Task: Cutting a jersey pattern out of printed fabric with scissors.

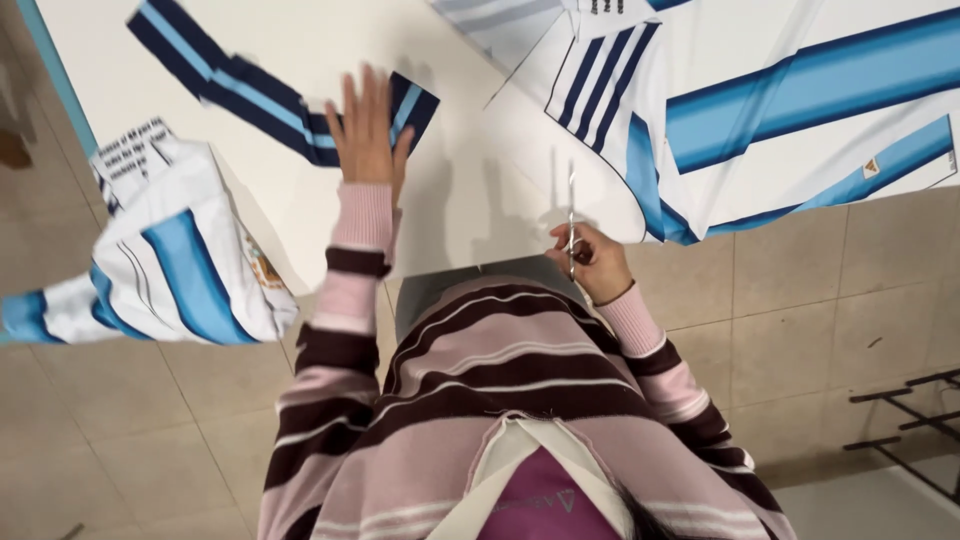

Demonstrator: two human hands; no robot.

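Scissors (571, 215) in right hand (590, 258); left hand (366, 130) flattens striped strip (260, 90).

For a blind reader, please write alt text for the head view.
A person's left hand presses flat on a navy and light-blue striped fabric strip on a white table, while the right hand holds scissors upright.
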